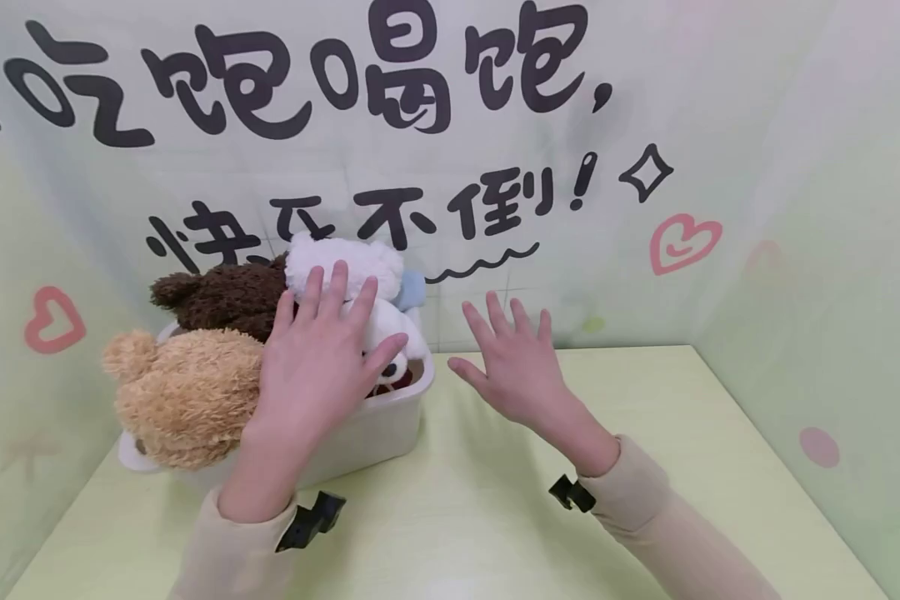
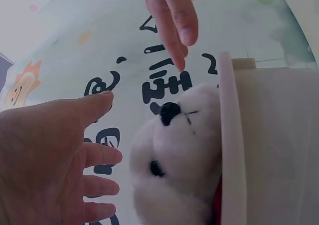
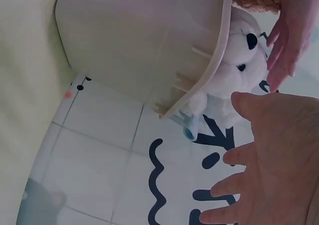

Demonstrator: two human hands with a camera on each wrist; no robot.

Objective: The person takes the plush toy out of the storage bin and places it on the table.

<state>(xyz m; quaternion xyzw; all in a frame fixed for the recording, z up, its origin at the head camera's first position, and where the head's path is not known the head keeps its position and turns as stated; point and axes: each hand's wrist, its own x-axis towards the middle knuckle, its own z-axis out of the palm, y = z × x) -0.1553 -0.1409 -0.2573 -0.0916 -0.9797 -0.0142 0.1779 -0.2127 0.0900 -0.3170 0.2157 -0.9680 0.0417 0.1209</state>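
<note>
Plush toys (image 1: 195, 392) sit in a white bin (image 1: 382, 442), left in the head view; left hand (image 1: 315, 358) and right hand (image 1: 521, 367) are extended, grasping nothing. Left wrist view: white plush animal (image 2: 184, 145) at center. Right wrist view: bin at upper center.

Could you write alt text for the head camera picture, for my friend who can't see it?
A left hand and a right hand are held out, fingers spread, above a pale yellow-green table; the left is in front of plush toys heaped in a white bin. Behind, bold black Chinese characters mark a pale backdrop.
</note>
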